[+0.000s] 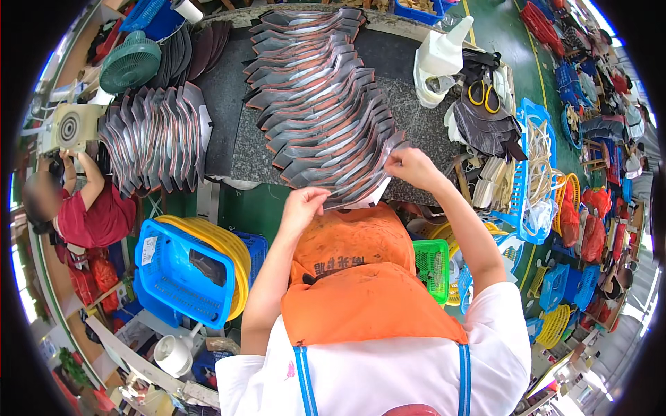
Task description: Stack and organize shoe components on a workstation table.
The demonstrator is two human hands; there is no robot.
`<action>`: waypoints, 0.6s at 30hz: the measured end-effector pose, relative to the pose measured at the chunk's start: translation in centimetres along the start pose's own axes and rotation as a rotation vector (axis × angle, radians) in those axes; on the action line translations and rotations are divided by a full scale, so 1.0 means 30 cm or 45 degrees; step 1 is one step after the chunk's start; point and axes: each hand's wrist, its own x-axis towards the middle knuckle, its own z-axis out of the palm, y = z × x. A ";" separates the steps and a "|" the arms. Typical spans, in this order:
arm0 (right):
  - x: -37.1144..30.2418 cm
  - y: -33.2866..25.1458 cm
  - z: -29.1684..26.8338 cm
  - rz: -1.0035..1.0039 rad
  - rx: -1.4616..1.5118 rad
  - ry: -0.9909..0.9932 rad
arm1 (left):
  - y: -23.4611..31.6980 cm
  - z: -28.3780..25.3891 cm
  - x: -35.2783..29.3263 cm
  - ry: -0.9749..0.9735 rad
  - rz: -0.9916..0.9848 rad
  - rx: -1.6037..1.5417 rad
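Note:
A long overlapping row of curved grey pieces (326, 114) with orange edges and silver-white bands runs down the dark table in front of me; they look like shoe-upper parts. At the near end, my left hand (304, 206) is closed, thumb and fingers pinched at the left side of the nearest piece. My right hand (414, 168) is closed too, its fingertips pinching the right end of a piece near the row's lower right. A pale edge (371, 197) shows beneath the nearest piece. The exact grip of each hand is partly hidden by its fingers.
Left on the table stands a second row of grey pieces (156, 139), beside a green fan (130, 64). To the right are a white bottle (444, 52), yellow-handled scissors (484, 96) and a blue basket (534, 166). Blue baskets (184, 274) stand lower left. A co-worker (94, 215) sits far left.

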 end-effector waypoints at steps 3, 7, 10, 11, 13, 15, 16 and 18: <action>-0.006 0.002 0.033 -0.007 -0.207 0.000 | -0.112 0.022 0.039 0.026 -0.163 0.304; 0.021 0.017 0.053 -0.223 -0.463 0.189 | -0.101 0.051 0.074 0.076 -0.217 0.591; 0.041 0.019 0.051 -0.350 -0.555 0.206 | -0.092 0.072 0.077 0.121 -0.163 0.823; 0.048 0.016 0.049 -0.375 -0.617 0.184 | -0.090 0.082 0.074 0.198 -0.151 0.913; 0.066 0.018 0.042 -0.387 -0.653 0.128 | -0.074 0.096 0.075 0.272 -0.150 1.001; 0.088 0.017 0.031 -0.406 -0.689 0.072 | -0.048 0.094 0.072 0.290 -0.165 1.335; 0.101 0.016 0.024 -0.324 -0.682 0.158 | -0.034 0.085 0.064 0.299 -0.174 1.332; 0.101 0.007 0.001 -0.206 -0.639 0.399 | -0.016 0.051 0.044 0.337 -0.269 1.388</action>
